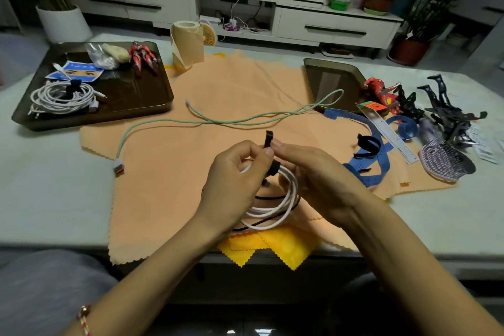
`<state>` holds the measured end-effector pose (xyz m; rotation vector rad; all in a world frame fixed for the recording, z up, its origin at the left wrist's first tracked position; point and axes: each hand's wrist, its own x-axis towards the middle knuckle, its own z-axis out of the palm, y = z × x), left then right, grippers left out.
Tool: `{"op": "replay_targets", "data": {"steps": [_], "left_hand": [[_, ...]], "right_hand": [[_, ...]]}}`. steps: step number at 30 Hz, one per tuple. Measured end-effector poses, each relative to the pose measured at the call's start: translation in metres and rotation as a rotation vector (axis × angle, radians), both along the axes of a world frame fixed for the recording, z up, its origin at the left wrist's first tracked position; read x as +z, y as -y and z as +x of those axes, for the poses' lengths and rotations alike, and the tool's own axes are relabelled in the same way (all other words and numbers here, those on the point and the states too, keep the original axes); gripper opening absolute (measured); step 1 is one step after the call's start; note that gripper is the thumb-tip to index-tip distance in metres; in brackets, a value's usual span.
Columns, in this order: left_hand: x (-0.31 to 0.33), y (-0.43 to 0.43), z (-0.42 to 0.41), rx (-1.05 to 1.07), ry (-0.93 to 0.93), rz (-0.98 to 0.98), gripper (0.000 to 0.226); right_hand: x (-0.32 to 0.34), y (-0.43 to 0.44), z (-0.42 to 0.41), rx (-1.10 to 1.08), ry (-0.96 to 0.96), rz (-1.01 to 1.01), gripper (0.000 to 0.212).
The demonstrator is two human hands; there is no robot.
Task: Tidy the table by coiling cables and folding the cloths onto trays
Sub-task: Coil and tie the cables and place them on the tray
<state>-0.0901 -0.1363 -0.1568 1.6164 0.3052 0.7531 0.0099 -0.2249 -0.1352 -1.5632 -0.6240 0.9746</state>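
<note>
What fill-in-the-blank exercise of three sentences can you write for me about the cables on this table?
1. The left hand and the right hand hold a coiled cable of ____ colour.
2. The green cable lies uncoiled on a large cloth of ____ colour.
3. A tied cable bundle lies on the tray at the person's ____ side.
Missing words: white, orange, left.

glossy tray [152,95], matt cloth [174,194], plastic ruler [387,131]
</note>
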Motion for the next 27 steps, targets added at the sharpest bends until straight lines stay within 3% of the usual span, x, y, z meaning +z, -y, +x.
{"op": "replay_targets", "data": {"steps": [2, 7, 11, 15, 21, 24, 27], "left_hand": [[-0.003, 0.001, 0.000, 0.019, -0.017, 0.017, 0.025], [-0.007, 0.000, 0.003, 0.097, -0.082, -0.043, 0.015], [-0.006, 0.000, 0.007, 0.024, -0.140, -0.353, 0.020], [0.000, -0.004, 0.007, 0.003, -0.120, -0.533, 0.026], [0.006, -0.021, -0.004, -0.044, -0.074, -0.670, 0.030], [0.007, -0.025, -0.005, -0.070, -0.083, -0.698, 0.031], [0.005, -0.024, -0.007, -0.076, -0.098, -0.669, 0.030]], "right_hand": [[-0.001, 0.000, 0.000, -0.018, -0.064, 0.001, 0.027], [-0.009, -0.005, -0.002, -0.281, 0.193, 0.049, 0.013], [-0.011, -0.008, -0.011, -0.420, 0.402, 0.244, 0.015], [-0.012, -0.005, -0.021, -0.298, 0.605, 0.394, 0.007], [-0.014, -0.004, -0.016, 0.007, 1.179, 0.380, 0.017], [-0.015, -0.003, -0.015, 0.086, 1.274, 0.366, 0.030], [-0.015, -0.004, -0.015, 0.035, 1.206, 0.385, 0.020]]}}
